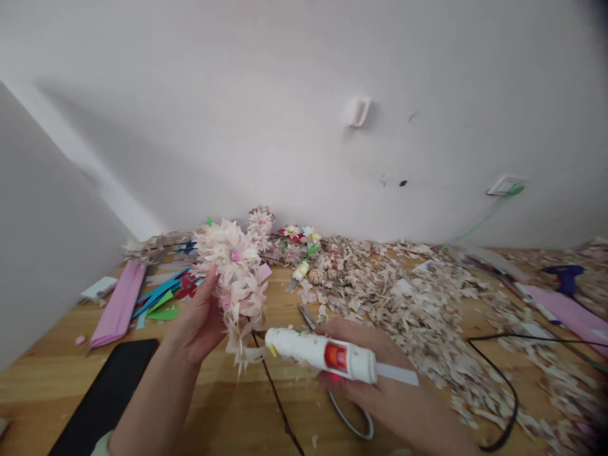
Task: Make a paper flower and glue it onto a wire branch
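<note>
My left hand [197, 316] grips a dense bunch of pale pink paper flowers [236, 282] from below, its fingers pressed into the petals. A thin dark wire [278, 405] runs down from the bunch towards the table. My right hand [361, 364] is closed around a white hot glue gun [323, 353] with an orange panel. The nozzle of the gun points left, close to the lower petals, with a small gap. A glue stick [396, 373] sticks out behind the gun. Scissors [308, 316] lie partly hidden under my right hand.
Pale paper shavings [380, 297] cover much of the wooden table [47, 373]. Finished flowers [291, 244] stand along the wall. To the left lie a black phone [104, 392], pink paper [118, 304] and blue strips [156, 294]. A blue glue gun [565, 278] and black cable [503, 380] are on the right.
</note>
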The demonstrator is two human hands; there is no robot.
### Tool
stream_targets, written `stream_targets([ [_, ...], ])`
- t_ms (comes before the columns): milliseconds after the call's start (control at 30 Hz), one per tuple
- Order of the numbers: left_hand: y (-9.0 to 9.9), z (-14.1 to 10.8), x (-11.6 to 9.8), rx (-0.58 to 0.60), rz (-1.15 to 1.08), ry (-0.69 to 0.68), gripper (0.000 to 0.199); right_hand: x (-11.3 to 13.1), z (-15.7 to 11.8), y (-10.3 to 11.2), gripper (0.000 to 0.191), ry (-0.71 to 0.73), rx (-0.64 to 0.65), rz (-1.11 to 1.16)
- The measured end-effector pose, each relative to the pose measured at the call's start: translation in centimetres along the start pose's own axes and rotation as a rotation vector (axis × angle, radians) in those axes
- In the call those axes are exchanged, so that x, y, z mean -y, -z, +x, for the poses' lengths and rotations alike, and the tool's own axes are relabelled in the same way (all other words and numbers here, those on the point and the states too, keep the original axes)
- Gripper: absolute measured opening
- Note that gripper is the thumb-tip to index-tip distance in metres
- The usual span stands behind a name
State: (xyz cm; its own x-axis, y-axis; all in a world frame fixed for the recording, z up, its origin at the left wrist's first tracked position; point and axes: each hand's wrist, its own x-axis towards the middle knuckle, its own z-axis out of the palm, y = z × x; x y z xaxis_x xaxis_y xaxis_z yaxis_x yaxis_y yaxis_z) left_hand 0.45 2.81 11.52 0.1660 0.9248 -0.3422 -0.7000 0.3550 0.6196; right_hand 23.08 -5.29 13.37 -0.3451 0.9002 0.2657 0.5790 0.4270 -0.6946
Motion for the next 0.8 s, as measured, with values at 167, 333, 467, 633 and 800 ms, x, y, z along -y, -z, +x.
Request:
stream_targets([
  [167,0.1,0.0,0.1,0.035,0.022,0.014,0.033,-0.2,-0.1,-0.1,0.016,-0.015,-0.03,0.032],
  [333,0.0,0.0,0.2,0.057,0.068,0.027,0.038,-0.6,-0.3,-0.3,0.014,-0.049,-0.015,0.021],
  [467,-0.4,-0.2,0.0,0.02,0.08,0.015,0.038,-1.0,-0.3,-0.5,0.016,-0.033,-0.025,0.0],
  [633,-0.7,-0.5,0.0,-0.007,0.09,-0.009,0.035,-1.4,-0.2,-0.8,0.013,-0.043,-0.022,-0.015],
  [800,-0.6,-0.5,0.1,-0.028,0.095,-0.011,0.033,-1.3,-0.3,-0.7,0.014,-0.048,-0.033,-0.058],
])
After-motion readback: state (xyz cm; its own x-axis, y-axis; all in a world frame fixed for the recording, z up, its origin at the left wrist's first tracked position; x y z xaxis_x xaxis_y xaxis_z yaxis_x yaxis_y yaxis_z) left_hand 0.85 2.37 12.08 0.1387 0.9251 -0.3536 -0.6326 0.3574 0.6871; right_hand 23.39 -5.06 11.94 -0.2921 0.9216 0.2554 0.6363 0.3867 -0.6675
